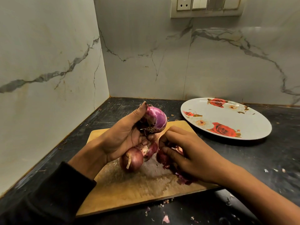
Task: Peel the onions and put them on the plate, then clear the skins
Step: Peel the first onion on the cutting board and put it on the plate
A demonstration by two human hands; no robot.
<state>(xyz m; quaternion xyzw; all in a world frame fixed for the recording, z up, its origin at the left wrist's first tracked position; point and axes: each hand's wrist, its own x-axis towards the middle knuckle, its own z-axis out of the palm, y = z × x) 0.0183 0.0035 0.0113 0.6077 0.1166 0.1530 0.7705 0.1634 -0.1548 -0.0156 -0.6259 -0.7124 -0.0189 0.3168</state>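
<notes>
Nearest, loose flakes of skin (165, 219) are lying on the dark counter (267, 159) just off the near edge of the cutting board (129, 192), and these are likely to be missed when the skins are cleared. On the board's middle an unpeeled onion (131, 159) is sitting free, touching the left hand's heel; being round, it may be rolling off the board's near edge if that hand nudges it. Toward the board's right side the right hand (183, 151) is resting over a heap of torn purple skins (181, 176), fingers curled and pinching a strip, so scraps risk being dragged onto the counter. Above the board's far half the left hand (123, 137) is gripping a mostly peeled onion (156, 120), fingers wrapped around it; its glossy surface looks slippery, and a loosened grip could be dropping it. Beyond the board's far right corner the flowered plate (227, 117) is standing empty, well apart.
</notes>
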